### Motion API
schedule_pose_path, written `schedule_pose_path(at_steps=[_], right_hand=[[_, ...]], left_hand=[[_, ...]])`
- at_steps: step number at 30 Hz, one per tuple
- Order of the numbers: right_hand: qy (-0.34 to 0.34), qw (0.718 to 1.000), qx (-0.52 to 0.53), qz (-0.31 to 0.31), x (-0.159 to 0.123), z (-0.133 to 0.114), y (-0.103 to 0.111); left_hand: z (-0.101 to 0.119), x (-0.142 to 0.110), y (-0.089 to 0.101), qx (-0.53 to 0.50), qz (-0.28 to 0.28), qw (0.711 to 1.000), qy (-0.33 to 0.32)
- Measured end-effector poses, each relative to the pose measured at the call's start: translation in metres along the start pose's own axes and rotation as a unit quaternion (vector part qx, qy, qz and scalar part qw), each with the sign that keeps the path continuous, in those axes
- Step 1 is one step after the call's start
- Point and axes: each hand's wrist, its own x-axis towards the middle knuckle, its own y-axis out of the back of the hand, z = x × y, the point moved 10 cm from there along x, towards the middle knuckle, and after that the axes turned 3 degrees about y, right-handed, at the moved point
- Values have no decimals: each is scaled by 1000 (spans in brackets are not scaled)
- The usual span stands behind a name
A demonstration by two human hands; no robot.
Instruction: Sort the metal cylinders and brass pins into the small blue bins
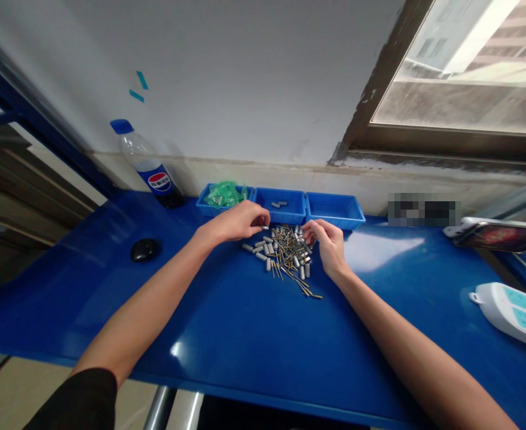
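Note:
A pile of small grey metal cylinders and thin gold pins (285,254) lies on the blue table (227,322) in front of three blue trays. My left hand (238,221) hovers at the pile's far left edge with its fingers pinched on a small grey cylinder. At the pile's right edge my right hand (328,239) has its fingers curled over the parts; what it holds is hidden. The left tray (207,200) holds green plastic pieces, the middle tray (290,209) two grey cylinders, and the right tray (335,209) looks empty.
A cola bottle (149,167) stands at the back left by the wall. A black round object (145,249) sits left of my arm. A phone on a stand (498,234) and a white power strip (516,310) are at the right. A window is above.

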Motion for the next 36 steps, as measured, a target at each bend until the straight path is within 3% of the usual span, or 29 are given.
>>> schedule_pose_path(at_steps=[6, 9, 12, 16, 20, 23, 24, 26, 28, 31, 36], right_hand=[[0, 1000, 3, -4, 0, 2, 0], [1, 1000, 0, -5, 1, 3, 1], [-1, 1000, -1, -5, 1, 3, 0], [-1, 1000, 3, -5, 0, 3, 0], [-3, 1000, -3, -8, 0, 3, 0], [-1, 1000, -7, -7, 1, 2, 0], [0, 1000, -7, -6, 1, 2, 0], [1, 1000, -5, -6, 1, 2, 0], [1, 1000, -1, -7, 1, 2, 0], [0, 1000, -1, -7, 0, 3, 0], [-1, 1000, -5, -7, 0, 3, 0]], left_hand=[[19, -1, 15, -157, 26, 987, -14], [14, 1, 12, -207, 37, 978, 6], [1, 2, 14, -249, 84, 964, 40], [-11, -1, 28, -257, 182, 948, 48], [-8, -4, 38, -224, 209, 951, 30], [0, -5, 41, -157, 161, 974, 20], [2, -5, 37, -130, 121, 984, 19], [9, -7, 15, -96, -26, 995, 4], [7, -13, -1, -56, -109, 992, 12], [0, -16, -16, -11, -148, 988, 37], [-6, -13, -31, 8, -154, 987, 44]])
